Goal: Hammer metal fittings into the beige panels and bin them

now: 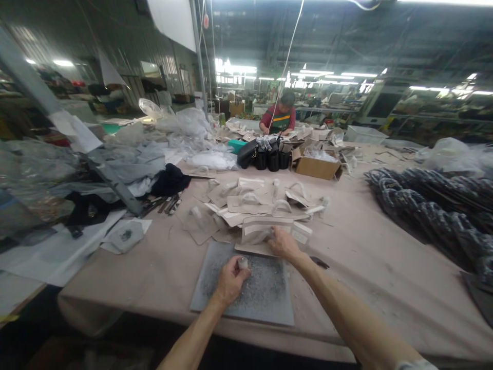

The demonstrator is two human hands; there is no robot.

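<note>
Right sleeve: a pale cuff [418, 364], cut off by the bottom edge, nearer than the grey board [265, 307].
Left hand [229, 280]: over the middle of the grey board, thumb and fingers closed around a pale cylinder [242, 263]; the fingers hide its lower part, and what it is I cannot make out.
Grey board: flat, strewn with dark specks, partly covered by the left hand and forearm.
Right hand [285, 243]: above the board's far right corner, fingers against a beige panel [283, 223]; the far fingertips are hard to see, so whether they pinch it I cannot tell.
Beige panel: at the board's far edge, beyond the left hand and its cylinder, just ahead of the right hand; its pale handle is blurred.
Dark tool: a black object [319, 262] right of the board, partly behind the right forearm.
Panel pile: more beige panels [248, 202] with wrapped handles, beyond the board, overlapping and hiding one another.
Wrapped loops: dark rows [414, 205] well right of the board, cut off by the frame.
Far side: black bags [272, 160] and an open carton [316, 167] well beyond the board; behind them a co-worker [283, 116], lower body hidden.
</note>
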